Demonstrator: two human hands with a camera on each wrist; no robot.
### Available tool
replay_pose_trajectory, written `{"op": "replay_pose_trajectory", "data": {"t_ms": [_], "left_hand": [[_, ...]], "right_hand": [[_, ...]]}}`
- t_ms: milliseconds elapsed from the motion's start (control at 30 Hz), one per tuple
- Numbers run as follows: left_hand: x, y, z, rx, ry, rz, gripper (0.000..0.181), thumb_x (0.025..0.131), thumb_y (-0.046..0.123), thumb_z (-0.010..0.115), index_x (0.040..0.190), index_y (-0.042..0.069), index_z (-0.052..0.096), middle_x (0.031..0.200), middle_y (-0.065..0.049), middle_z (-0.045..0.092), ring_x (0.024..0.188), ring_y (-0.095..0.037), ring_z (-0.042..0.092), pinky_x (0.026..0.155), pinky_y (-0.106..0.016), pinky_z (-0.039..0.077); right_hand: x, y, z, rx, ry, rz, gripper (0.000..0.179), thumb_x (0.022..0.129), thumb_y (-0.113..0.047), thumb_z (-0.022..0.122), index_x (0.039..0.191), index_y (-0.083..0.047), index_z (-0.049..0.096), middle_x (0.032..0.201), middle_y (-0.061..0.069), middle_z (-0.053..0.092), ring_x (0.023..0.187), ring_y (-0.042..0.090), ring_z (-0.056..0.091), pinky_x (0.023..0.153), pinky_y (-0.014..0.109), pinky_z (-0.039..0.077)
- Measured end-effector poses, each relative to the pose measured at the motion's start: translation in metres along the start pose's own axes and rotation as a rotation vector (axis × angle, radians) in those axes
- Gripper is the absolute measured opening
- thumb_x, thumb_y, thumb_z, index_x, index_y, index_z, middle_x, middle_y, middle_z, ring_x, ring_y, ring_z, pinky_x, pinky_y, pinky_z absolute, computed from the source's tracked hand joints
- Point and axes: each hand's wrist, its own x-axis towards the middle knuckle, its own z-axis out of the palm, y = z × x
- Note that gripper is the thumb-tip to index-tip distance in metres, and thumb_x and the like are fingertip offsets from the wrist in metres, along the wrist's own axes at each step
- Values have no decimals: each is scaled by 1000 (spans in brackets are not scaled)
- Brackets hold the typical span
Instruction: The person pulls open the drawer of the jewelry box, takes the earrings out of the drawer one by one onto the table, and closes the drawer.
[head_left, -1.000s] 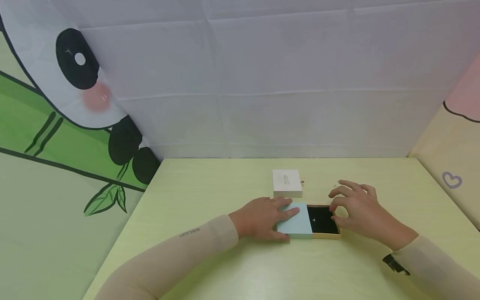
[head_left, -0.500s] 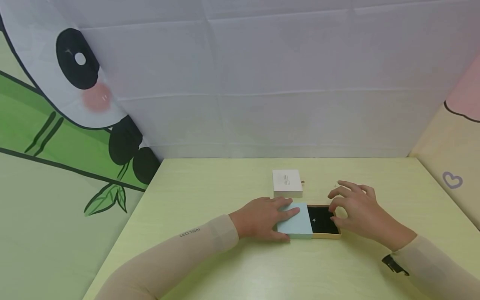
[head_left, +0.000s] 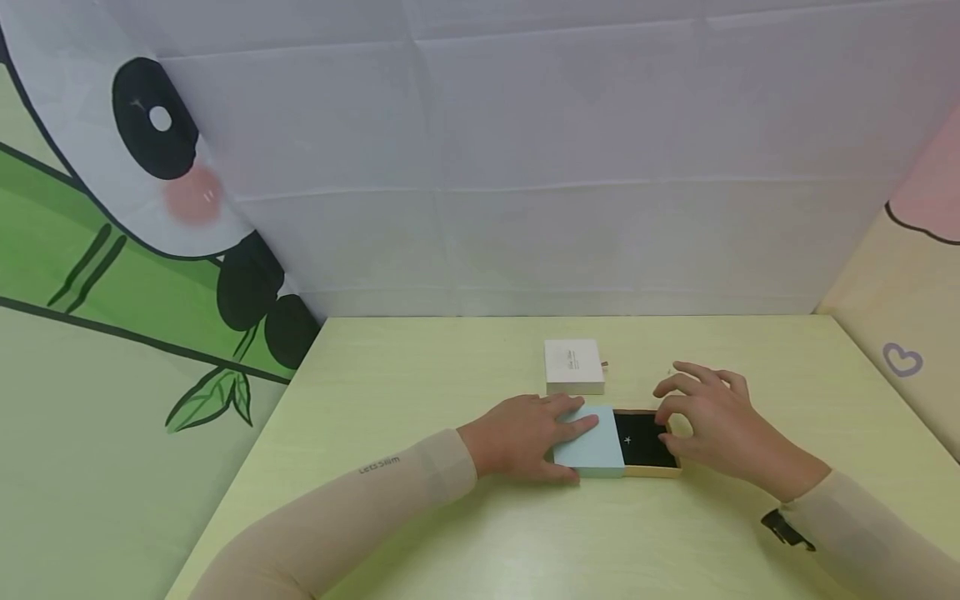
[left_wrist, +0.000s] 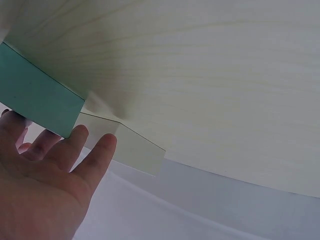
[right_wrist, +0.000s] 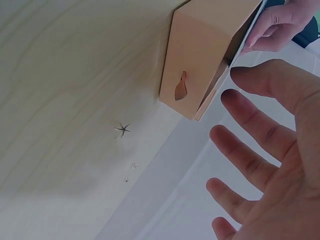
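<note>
My left hand (head_left: 525, 437) rests on the light-blue sleeve (head_left: 600, 457) of a flat drawer-type gift box. Its fingers spread across the top, with the thumb along the near edge. The half-drawn drawer (head_left: 652, 472) sticks out to the right and holds a black pad (head_left: 641, 452) bearing a small star-shaped piece (head_left: 627, 440). Over the drawer's right end, my right hand (head_left: 712, 429) has thumb and index fingertips close to the pad. A gap shows between those tips in the right wrist view, with nothing visible in it. A ribbon pull (right_wrist: 181, 91) hangs on the drawer's end.
Behind the blue box stands a white box (head_left: 572, 365) with printing and a small tab on its right side. On the table in the right wrist view lie a star-shaped piece (right_wrist: 122, 130) and a smaller, thin chain-like piece (right_wrist: 128, 173). A white cloth (head_left: 555, 250) hangs behind.
My right hand has shifted very slightly left over the drawer's end. The left hand and both boxes stay where they were.
</note>
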Motion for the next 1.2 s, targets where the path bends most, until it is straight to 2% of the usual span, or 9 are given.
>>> {"op": "replay_pose_trajectory", "data": {"t_ms": [800, 833, 1033, 1067, 1200], "left_hand": [[1, -2, 1, -10, 9, 15, 88, 114, 77, 59, 188, 38, 34, 193, -1, 42, 179, -20, 45, 140, -41, 50], [3, -5, 9, -11, 22, 22, 90, 112, 82, 56, 188, 39, 32, 194, -1, 41, 179, -19, 44, 140, -40, 49], [3, -5, 9, -9, 27, 25, 91, 112, 81, 58, 188, 38, 34, 193, -1, 42, 179, -19, 45, 139, -40, 50], [0, -2, 3, -6, 15, 19, 88, 113, 77, 61, 187, 37, 35, 193, -2, 43, 178, -20, 46, 139, -40, 51], [1, -2, 4, 11, 16, 16, 88, 113, 77, 61, 187, 38, 35, 193, -1, 43, 178, -19, 47, 139, -39, 51]], "right_hand": [[5, -4, 4, 4, -2, -6, 23, 88, -21, 101, 86, -33, 82, 138, 7, 82, 160, 56, 54, 117, 87, 35], [5, -5, 4, 0, -2, -8, 23, 88, -21, 101, 86, -33, 82, 138, 7, 82, 160, 56, 54, 117, 87, 36], [7, -8, 5, -10, -4, -17, 23, 88, -23, 103, 87, -33, 82, 139, 8, 81, 160, 57, 54, 117, 87, 38], [8, -8, 5, -9, -4, -16, 23, 88, -23, 103, 86, -33, 82, 139, 8, 81, 160, 57, 54, 117, 88, 38], [9, -10, 6, -5, -1, -24, 23, 88, -24, 104, 87, -33, 82, 139, 9, 81, 160, 57, 54, 117, 88, 38]]}}
